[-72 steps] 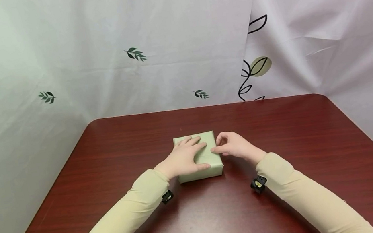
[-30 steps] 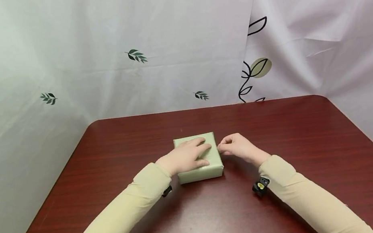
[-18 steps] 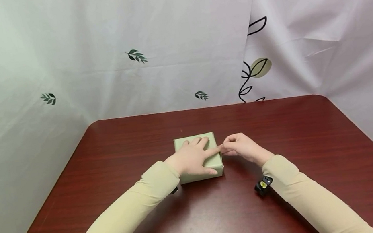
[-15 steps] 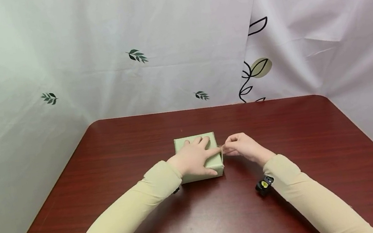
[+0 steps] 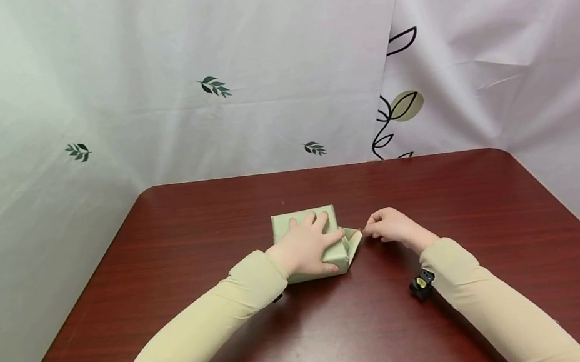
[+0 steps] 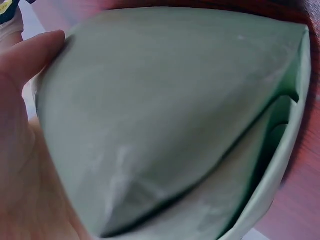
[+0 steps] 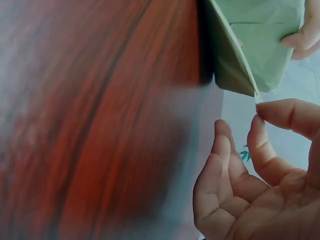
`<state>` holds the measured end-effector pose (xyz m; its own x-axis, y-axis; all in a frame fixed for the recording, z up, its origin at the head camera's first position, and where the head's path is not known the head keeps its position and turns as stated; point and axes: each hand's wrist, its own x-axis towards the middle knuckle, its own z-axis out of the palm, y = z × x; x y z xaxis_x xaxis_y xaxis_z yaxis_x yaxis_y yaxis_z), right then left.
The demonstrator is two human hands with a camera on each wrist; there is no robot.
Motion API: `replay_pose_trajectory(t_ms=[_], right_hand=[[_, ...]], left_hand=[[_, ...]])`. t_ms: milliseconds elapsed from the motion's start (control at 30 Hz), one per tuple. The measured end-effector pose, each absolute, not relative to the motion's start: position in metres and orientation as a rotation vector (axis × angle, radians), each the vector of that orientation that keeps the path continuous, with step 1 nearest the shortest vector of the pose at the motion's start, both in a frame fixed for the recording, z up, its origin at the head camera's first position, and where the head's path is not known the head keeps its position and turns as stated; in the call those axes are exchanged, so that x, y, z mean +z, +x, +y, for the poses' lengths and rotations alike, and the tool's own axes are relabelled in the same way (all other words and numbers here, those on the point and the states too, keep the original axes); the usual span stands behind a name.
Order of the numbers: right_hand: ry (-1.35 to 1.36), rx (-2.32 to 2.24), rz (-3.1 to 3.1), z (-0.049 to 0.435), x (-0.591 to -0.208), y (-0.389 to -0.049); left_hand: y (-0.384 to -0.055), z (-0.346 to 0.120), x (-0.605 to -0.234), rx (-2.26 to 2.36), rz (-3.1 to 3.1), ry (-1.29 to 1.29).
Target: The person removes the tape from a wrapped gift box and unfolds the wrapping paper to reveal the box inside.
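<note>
A small box [image 5: 303, 217] wrapped in pale green paper sits on the dark red table. My left hand [image 5: 303, 248] rests on its top with the fingers spread; in the left wrist view the thumb [image 6: 42, 52] lies along the paper's edge. From the box's right end a pointed flap of wrapping paper [image 5: 353, 242] stands out, folded to a triangle. My right hand [image 5: 394, 229] pinches the flap's tip between thumb and forefinger, where a small clear strip [image 7: 257, 98] like tape shows. Its other fingers are curled in the right wrist view.
The wood-grain table [image 5: 315, 341] has rounded far corners. White curtains [image 5: 156, 88] printed with leaves hang behind it and at both sides. A small black wrist camera [image 5: 422, 284] sits on the right sleeve.
The right hand has moved right, away from the box, drawing the paper flap out from its end. The left hand has shifted right on the box top, its fingers more spread.
</note>
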<state>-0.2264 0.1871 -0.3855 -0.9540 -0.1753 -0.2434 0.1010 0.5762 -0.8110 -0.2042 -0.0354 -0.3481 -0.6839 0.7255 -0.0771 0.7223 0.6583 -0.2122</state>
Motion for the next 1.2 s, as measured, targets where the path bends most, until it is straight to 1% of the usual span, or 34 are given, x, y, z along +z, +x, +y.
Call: replay_pose_trajectory(t_ms=[300,733,967,1200], right_hand=[[-0.201,-1.061,2.698,0.189,-0.386,-0.229],[-0.271,-0.639,2.817,0.191,-0.383,-0.232],[-0.248,-0.654,2.852,0.199,-0.38,-0.23],[-0.328,-0.907,2.866,0.192,-0.375,-0.221]], left_hand=[[-0.205,-0.031,-0.347,0.337,-2.867,-1.239],[-0.203,-0.028,-0.35,0.394,-2.836,-1.226],[-0.201,-0.028,-0.35,0.415,-2.845,-1.206],[-0.201,-0.028,-0.35,0.42,-2.844,-1.203]])
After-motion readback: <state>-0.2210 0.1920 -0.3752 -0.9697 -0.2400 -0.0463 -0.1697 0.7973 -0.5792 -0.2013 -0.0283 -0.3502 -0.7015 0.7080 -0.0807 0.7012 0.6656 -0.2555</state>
